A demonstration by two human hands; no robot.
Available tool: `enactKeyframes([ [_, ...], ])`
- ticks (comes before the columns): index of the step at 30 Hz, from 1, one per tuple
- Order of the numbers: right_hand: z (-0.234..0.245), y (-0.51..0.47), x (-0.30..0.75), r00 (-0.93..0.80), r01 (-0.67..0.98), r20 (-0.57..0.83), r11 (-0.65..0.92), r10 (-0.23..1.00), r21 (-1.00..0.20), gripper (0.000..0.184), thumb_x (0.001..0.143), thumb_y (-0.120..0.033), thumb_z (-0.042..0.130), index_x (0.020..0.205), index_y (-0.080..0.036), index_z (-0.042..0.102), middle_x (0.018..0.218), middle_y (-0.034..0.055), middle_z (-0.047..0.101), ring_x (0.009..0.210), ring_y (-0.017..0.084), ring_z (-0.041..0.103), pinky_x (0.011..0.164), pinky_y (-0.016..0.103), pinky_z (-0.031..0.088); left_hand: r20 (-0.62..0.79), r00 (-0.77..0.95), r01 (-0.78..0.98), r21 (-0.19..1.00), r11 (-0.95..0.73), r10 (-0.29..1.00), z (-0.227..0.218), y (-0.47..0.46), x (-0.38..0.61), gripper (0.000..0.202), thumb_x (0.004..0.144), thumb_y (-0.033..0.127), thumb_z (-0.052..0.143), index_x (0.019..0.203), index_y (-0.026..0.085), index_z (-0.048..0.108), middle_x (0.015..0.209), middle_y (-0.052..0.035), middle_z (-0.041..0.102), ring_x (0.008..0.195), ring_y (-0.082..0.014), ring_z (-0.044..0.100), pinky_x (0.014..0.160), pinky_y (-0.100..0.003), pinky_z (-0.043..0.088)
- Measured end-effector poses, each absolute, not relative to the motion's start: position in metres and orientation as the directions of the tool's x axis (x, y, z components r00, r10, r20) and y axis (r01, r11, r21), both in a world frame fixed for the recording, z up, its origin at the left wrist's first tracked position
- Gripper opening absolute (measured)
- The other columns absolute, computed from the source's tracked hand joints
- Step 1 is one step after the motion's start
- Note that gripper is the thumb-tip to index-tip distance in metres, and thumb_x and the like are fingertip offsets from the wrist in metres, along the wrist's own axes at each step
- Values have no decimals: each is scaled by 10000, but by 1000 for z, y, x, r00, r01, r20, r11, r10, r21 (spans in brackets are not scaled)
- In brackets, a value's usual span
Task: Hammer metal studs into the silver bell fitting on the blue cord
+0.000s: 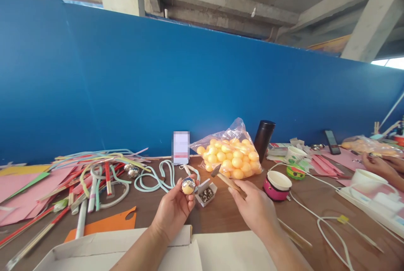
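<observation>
My left hand is closed round a small shiny ball, part silver and part yellow, held up at the fingertips. My right hand grips the wooden handle of a small hammer, whose metal head points left, close to the ball. Between the hands, on the brown table, sits a small open box of metal beads. Behind it lies a clear plastic bag of orange ping-pong balls.
Coloured strips, tubes and pink paper cover the left. A mint cord, black flask, pink-based cup, white cable and open cardboard box are nearby. Another person's hands work at far right.
</observation>
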State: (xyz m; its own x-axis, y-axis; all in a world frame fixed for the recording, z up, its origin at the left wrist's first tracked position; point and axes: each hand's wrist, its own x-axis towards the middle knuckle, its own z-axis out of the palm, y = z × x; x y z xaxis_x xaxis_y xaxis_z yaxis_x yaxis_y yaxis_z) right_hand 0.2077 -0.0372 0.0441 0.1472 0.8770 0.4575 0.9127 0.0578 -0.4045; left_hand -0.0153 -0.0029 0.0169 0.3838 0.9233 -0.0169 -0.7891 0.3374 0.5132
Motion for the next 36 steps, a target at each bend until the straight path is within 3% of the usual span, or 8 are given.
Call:
enactKeyframes([
  [4, 47, -32, 222, 226, 935, 229, -145, 947, -323, 279, 859, -325, 451, 1083, -329, 617, 1008, 21, 693, 841, 218, 657, 571, 263, 408, -22, 422, -791, 480, 380, 906, 17, -3, -16, 306, 863, 277, 523, 1112, 108, 582, 913, -103, 631, 552, -78, 474, 490, -202, 443],
  [11, 44, -28, 239, 275, 938, 72, -251, 959, -237, 341, 855, -259, 422, 1160, -333, 558, 1070, 36, 649, 921, 226, 631, 618, 291, 407, -35, 441, -787, 464, 406, 897, 17, -3, -17, 330, 878, 307, 487, 1088, 72, 583, 796, -103, 602, 541, -81, 442, 460, -190, 400],
  [19, 44, -28, 243, 299, 942, 2, -295, 954, -157, 395, 853, -214, 413, 1226, -292, 517, 1207, 65, 584, 1036, 225, 589, 717, 301, 430, -23, 435, -783, 483, 391, 900, 17, -4, -18, 343, 890, 342, 453, 996, 54, 606, 661, -51, 536, 503, -69, 391, 413, -169, 329],
  [36, 31, -22, 250, 259, 951, 49, -246, 965, -186, 363, 816, -211, 475, 1157, -275, 580, 1093, 83, 650, 934, 262, 636, 660, 324, 428, -12, 470, -738, 544, 400, 883, 21, -5, -16, 369, 862, 416, 469, 830, 82, 625, 531, 4, 437, 443, -51, 287, 355, -151, 211],
])
